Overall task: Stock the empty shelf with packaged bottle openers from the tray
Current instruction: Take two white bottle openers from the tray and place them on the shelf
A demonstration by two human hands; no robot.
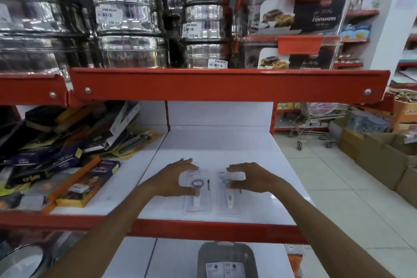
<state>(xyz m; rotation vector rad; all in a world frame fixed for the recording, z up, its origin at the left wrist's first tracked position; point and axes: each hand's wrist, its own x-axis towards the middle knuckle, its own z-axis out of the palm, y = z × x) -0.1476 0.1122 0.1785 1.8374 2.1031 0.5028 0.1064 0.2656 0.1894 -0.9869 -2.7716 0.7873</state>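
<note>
- Two packs lie side by side on our white shelf [225, 142], most of it bare, so we judge stocking barely begun.
- Our tray [226, 255] below holds more packs, count cut off.
- Left hand [178, 177] curls open over the left pack [196, 196]; right hand [250, 178] likewise over the right pack [228, 198]; real grip unclear.

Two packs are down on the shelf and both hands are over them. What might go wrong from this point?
1. The two clear blister packs of white-handled bottle openers lie near the white shelf's red front lip; a nudge from the left hand or right hand might slide one off.
2. The loose heap of dark and yellow boxed goods to the left might spill into the stocking space.
3. The grey plastic tray sits directly below, so a dropped pack might land there unnoticed.
</note>
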